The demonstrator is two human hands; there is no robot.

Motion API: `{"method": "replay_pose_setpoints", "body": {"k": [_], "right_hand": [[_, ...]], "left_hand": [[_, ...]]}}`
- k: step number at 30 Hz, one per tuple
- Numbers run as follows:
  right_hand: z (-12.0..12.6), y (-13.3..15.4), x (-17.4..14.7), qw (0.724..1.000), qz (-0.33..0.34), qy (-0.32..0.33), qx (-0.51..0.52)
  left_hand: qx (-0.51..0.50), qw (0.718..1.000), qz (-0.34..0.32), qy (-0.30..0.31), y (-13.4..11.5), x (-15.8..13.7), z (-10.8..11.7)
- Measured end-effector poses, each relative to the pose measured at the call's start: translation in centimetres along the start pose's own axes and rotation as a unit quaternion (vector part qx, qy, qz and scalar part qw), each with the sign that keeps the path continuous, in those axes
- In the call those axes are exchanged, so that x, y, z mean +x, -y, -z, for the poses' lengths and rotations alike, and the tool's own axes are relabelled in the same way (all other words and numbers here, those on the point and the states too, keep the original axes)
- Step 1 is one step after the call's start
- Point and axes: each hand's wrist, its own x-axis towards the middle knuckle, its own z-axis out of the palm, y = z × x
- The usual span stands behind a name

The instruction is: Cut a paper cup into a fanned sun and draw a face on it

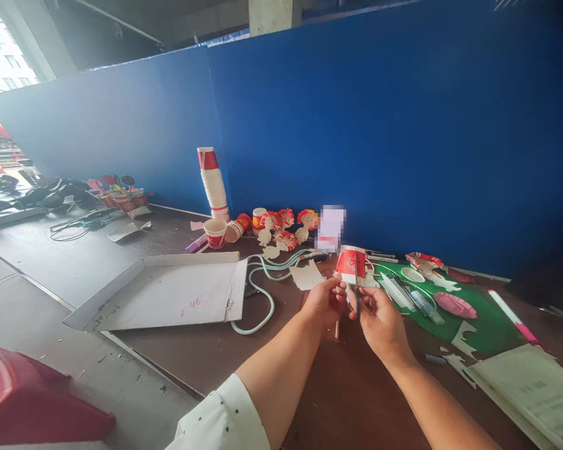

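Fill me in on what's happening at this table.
A person's left hand holds a red-and-white paper cup, while the right hand grips what look like dark scissors, upright against the cup. Cut-paper figures and a tall stack of cups stand by the blue partition. A shallow white tray lies to the left, and a green mat with scraps to the right.
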Motion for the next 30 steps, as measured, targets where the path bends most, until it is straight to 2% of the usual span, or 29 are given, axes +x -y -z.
{"method": "replay_pose_setpoints", "body": {"k": [8,14,23,30], "right_hand": [[0.0,0.3,0.0,1.0,-0.013,0.001,0.008],[-0.1,-0.2,0.1,0.999,-0.016,0.03,0.039],[0.2,-0.5,-0.8,0.994,-0.022,0.106,-0.032],[-0.2,-1.5,-1.0,0.992,-0.005,0.107,-0.064]], "left_hand": [[-0.013,1.0,0.007,0.001,-0.1,-0.3,-0.3],[-0.03,1.0,0.004,0.004,-0.5,-0.1,-0.1],[-0.081,0.997,-0.016,0.006,-1.8,0.1,-0.1],[-0.077,0.996,-0.038,0.004,-1.4,0.3,-0.1]]}}
